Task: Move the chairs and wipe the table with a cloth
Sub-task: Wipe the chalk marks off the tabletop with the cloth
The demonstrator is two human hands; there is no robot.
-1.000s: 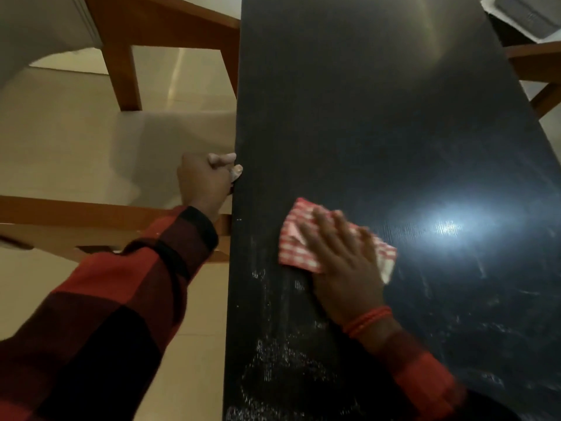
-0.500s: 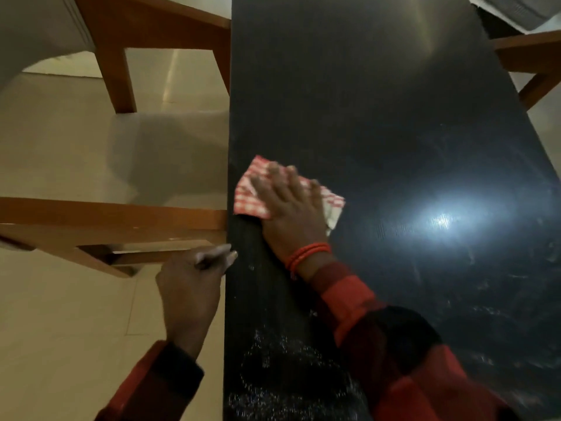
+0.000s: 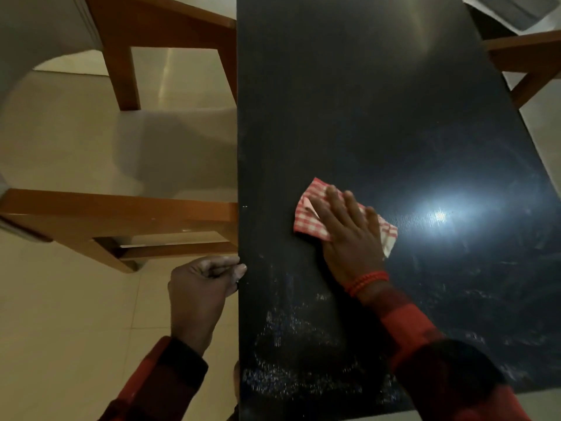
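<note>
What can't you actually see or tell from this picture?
- Middle of the red-and-white checked cloth: head view, covered by the flat right hand.
- What the curled left hand holds, if anything: fingers hide it.
- Brown wooden chairs: cut off by the frame edges and the black table.

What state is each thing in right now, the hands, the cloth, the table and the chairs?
Right hand: flat, pressing the cloth.
Red-and-white checked cloth: crumpled, lying on the table.
Black table top: smudged near the front.
Left hand: curled at the table edge.
Wooden chairs: pulled out.
</note>
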